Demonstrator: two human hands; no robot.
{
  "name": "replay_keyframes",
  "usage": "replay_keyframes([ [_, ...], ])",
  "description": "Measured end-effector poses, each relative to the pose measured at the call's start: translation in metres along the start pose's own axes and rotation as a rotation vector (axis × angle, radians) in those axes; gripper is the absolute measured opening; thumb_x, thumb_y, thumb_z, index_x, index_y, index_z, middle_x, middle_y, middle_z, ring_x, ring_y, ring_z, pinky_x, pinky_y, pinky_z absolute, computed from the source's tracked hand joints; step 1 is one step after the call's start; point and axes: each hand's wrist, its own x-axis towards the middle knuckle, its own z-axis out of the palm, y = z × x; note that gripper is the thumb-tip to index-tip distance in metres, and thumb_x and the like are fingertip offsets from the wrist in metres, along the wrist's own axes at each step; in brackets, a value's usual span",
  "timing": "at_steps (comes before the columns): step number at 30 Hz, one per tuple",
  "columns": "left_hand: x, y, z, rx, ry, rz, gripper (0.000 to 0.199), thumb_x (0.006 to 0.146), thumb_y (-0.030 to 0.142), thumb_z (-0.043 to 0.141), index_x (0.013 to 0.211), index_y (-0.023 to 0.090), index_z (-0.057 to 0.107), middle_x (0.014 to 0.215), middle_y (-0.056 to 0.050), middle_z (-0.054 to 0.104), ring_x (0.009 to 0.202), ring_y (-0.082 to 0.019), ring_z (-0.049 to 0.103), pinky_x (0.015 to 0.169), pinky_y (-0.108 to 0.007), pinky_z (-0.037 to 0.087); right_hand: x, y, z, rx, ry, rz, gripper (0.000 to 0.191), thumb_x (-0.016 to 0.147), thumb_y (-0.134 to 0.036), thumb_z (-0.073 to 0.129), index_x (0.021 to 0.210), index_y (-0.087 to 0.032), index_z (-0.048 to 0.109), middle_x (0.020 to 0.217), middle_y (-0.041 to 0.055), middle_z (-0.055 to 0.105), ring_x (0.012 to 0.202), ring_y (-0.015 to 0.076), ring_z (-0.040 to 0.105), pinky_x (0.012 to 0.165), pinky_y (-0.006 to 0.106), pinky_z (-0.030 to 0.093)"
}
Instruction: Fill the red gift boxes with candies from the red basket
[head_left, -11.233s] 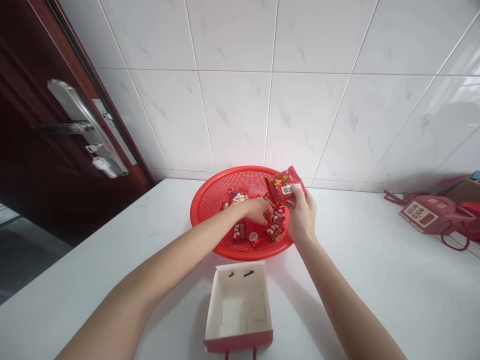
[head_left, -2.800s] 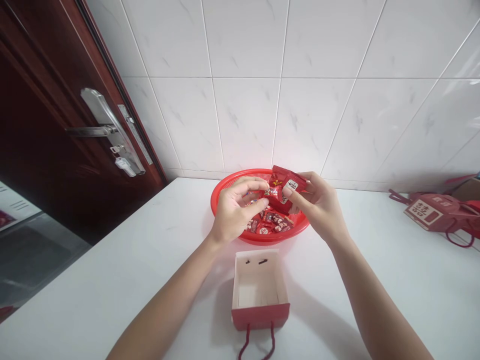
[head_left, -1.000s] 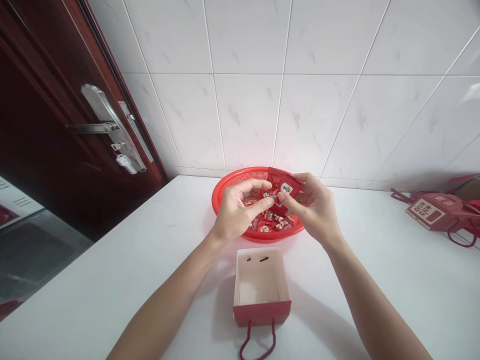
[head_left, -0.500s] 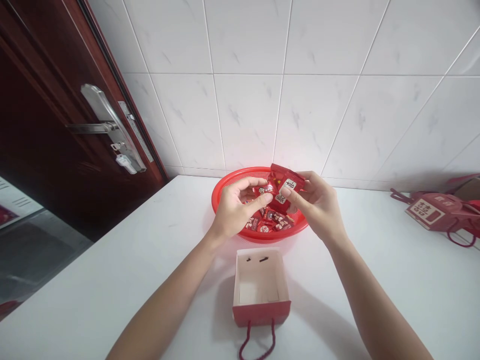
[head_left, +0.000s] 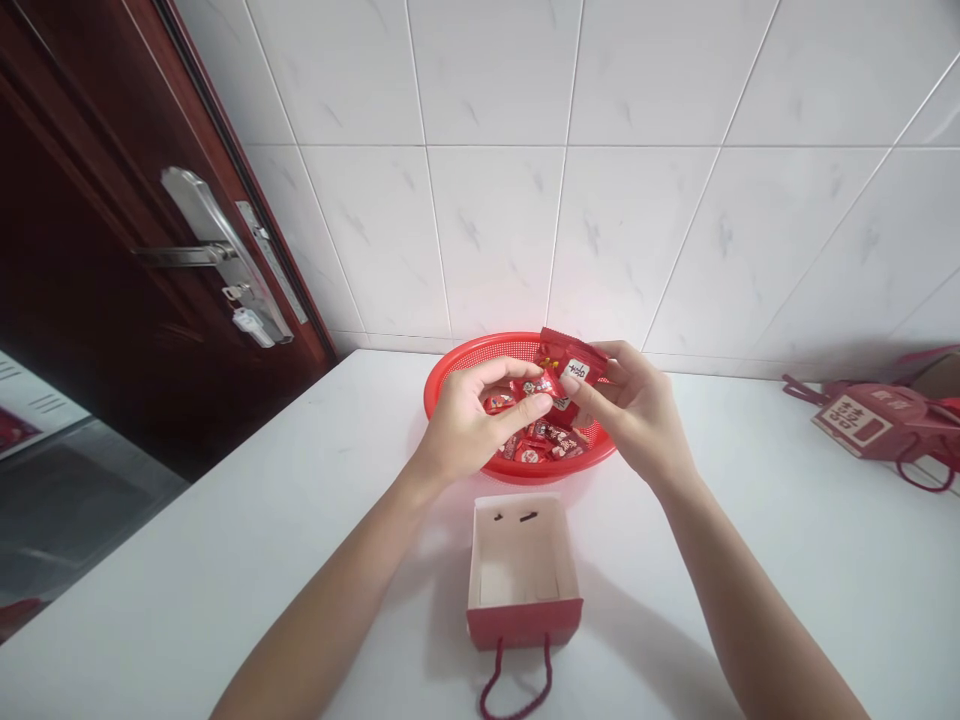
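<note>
Pinching small sweet [head_left: 541, 385] in left hand [head_left: 472, 425], gripping red packet [head_left: 561, 348] in right hand [head_left: 641, 405], mid-frame — seemingly picked, not yet in open box [head_left: 525, 624], lower centre.

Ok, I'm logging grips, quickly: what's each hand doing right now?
Left hand: closed, pinching a small red-wrapped candy between thumb and finger.
Right hand: closed, holding a larger red packet.

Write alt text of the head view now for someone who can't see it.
A person's left hand pinches a small red packet and their right hand holds a larger red packet, both above a red mesh basket with more packets inside. Nearer the camera, an open red box with a cord handle sits on a white table.
</note>
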Motion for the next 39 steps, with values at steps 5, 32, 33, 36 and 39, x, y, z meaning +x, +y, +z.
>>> replay_keyframes([
  [5,-0.006,0.007,-0.001,0.101,-0.035,0.058,0.016,0.085,0.028,0.077,0.100,0.022,0.075,0.103,-0.004,0.077,0.101,-0.023,0.072,0.091,-0.034,0.060,-0.004,-0.005,0.003,0.016,-0.008,0.026,0.045,0.078,-0.054,0.083,0.101,-0.022,0.061,0.085,0.0039,0.075,0.061,0.0175,0.069,0.048,0.029,0.057],
  [32,-0.010,0.041,-0.035,0.000,-0.002,-0.082,0.017,0.069,0.021,0.084,0.085,0.017,0.078,0.086,-0.003,0.078,0.079,-0.020,0.074,0.069,-0.029,0.064,-0.017,-0.021,0.010,0.149,-0.126,-0.028,0.022,0.095,-0.041,0.070,0.092,-0.020,0.064,0.064,-0.0040,0.061,0.053,0.0104,0.057,0.050,0.025,0.050],
  [33,-0.009,0.042,-0.037,0.015,-0.001,-0.086,0.018,0.069,0.021,0.085,0.085,0.017,0.078,0.085,-0.003,0.078,0.078,-0.020,0.073,0.069,-0.028,0.063,-0.017,-0.021,0.010,0.159,-0.144,-0.020,0.021,0.094,-0.040,0.070,0.092,-0.020,0.064,0.064,-0.0042,0.061,0.052,0.0102,0.056,0.050,0.024,0.050],
  [36,-0.008,0.044,-0.045,0.053,-0.031,-0.105,0.020,0.067,0.022,0.085,0.085,0.017,0.078,0.084,-0.003,0.077,0.078,-0.021,0.073,0.068,-0.029,0.063,-0.016,-0.020,0.008,0.196,-0.220,0.043,0.022,0.093,-0.039,0.073,0.091,-0.019,0.064,0.065,-0.0037,0.063,0.053,0.0103,0.059,0.050,0.025,0.052],
  [39,-0.008,0.045,-0.049,0.088,-0.081,-0.131,0.018,0.069,0.022,0.083,0.085,0.017,0.078,0.083,-0.003,0.076,0.075,-0.020,0.073,0.065,-0.028,0.063,-0.015,-0.019,0.004,0.238,-0.306,0.118,0.023,0.089,-0.037,0.077,0.095,-0.019,0.065,0.065,-0.0036,0.065,0.053,0.0109,0.061,0.052,0.025,0.054],
])
